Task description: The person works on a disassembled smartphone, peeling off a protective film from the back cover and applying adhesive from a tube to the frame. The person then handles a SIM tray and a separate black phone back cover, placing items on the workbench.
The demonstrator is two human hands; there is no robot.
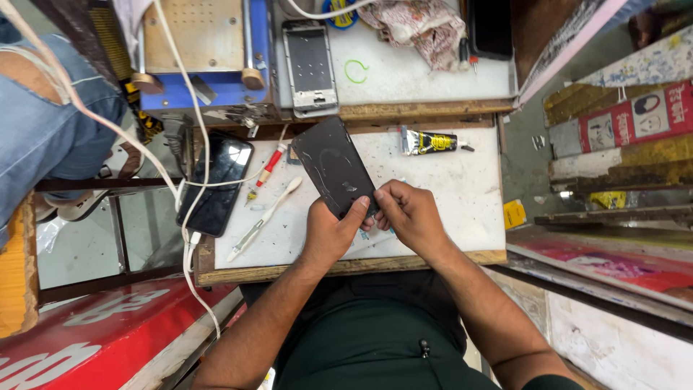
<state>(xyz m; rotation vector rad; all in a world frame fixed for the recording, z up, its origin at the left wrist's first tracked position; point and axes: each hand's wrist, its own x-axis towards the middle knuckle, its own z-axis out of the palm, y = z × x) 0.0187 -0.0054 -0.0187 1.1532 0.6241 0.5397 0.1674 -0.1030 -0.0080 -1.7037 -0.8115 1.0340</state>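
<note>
Both hands meet over the near edge of the white work board (462, 188), the left hand (328, 231) gripping the dark phone panel (333, 167) from beneath while the right hand (410, 213) pinches its near corner, where a steady, gentle pull seems wisest.

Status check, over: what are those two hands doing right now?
Left hand and right hand both grip the dark phone panel at its near end, above the white work board. Toothbrush and glue tube lie clear.
</note>
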